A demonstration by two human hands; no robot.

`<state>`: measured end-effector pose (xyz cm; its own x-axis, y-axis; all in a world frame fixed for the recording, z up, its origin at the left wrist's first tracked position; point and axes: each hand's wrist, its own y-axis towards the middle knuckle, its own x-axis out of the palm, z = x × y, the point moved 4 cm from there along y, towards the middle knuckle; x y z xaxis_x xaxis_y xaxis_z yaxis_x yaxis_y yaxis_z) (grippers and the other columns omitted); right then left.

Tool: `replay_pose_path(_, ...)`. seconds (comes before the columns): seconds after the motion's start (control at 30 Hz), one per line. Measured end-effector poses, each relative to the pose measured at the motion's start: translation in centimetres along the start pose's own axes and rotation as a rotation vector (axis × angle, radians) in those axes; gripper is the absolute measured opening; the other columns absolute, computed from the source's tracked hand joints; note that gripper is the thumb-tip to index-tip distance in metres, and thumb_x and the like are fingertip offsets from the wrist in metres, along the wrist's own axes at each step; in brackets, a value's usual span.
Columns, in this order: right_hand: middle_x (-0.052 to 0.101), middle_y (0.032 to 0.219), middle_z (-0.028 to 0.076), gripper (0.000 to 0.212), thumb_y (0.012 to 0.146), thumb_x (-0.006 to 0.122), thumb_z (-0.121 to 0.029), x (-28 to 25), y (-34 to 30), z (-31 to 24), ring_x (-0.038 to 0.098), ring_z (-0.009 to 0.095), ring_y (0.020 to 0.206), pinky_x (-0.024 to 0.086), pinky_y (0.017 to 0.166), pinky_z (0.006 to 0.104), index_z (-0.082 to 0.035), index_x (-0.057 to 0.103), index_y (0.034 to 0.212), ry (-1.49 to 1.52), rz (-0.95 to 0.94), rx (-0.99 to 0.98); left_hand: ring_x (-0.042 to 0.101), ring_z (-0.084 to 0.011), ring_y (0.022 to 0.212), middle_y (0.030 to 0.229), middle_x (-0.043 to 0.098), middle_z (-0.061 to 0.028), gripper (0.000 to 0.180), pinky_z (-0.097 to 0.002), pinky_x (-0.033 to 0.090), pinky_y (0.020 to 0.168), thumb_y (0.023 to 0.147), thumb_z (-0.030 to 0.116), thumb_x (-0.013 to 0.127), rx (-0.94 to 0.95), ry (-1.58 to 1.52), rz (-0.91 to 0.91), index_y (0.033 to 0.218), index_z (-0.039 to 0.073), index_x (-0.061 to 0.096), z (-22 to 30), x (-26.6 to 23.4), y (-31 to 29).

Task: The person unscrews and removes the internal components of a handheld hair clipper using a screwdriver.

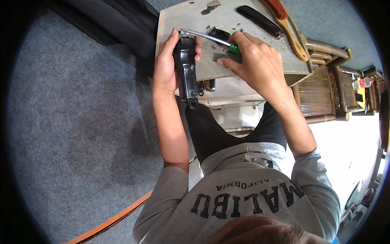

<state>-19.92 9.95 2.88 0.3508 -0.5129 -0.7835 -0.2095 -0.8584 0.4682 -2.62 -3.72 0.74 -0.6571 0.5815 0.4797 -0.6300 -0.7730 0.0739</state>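
Note:
My left hand [167, 61] is closed around a black hair clipper [187, 65], its head end up and its hanging loop toward me. My right hand [260, 57] grips a screwdriver by its green handle [234, 49]. The metal screwdriver shaft [207, 36] runs left, with its tip at the clipper's head, beside my left thumb. Whether the tip sits in a screw is too small to tell. Under my right hand, a flat metal blade [219, 57] lies on the wooden table [183, 16]. A small black part [219, 34] lies behind the screwdriver shaft.
Farther back on the table are a long dark casing [260, 21], a wooden-handled brush [297, 44] and small dark crumbs. Below the tabletop, a drawer or shelf [209, 85] holds dark items. Bamboo chairs [317, 95] stand right; black cloth [109, 20] hangs left.

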Motion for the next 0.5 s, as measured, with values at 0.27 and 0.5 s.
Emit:
replay_pose_path(0.27,0.078,0.090,0.014,0.032,0.091,0.083,-0.033,0.5,1.8,0.9,0.078,0.037,0.084,0.061,0.073,0.0491,-0.005,0.071,0.102,-0.052,0.031,-0.006,0.072,-0.0203,0.082,0.100,0.076,-0.0172,0.046,-0.0321,0.061,0.070,0.114,0.041,0.058,0.004,0.049,0.013,0.124,-0.003,0.065,0.1,0.0,0.1)
replay_pose_path(0.5,0.077,0.080,0.015,0.037,0.095,0.082,-0.037,0.4,3.1,2.0,0.078,0.037,0.079,0.060,0.069,0.0463,-0.004,0.071,0.107,0.084,0.157,0.010,0.073,-0.0183,0.085,0.101,0.077,-0.0161,0.054,-0.0315,0.061,0.075,0.113,0.046,0.059,-0.007,0.083,-0.015,0.123,-0.006,0.069,0.3,0.1,0.1)
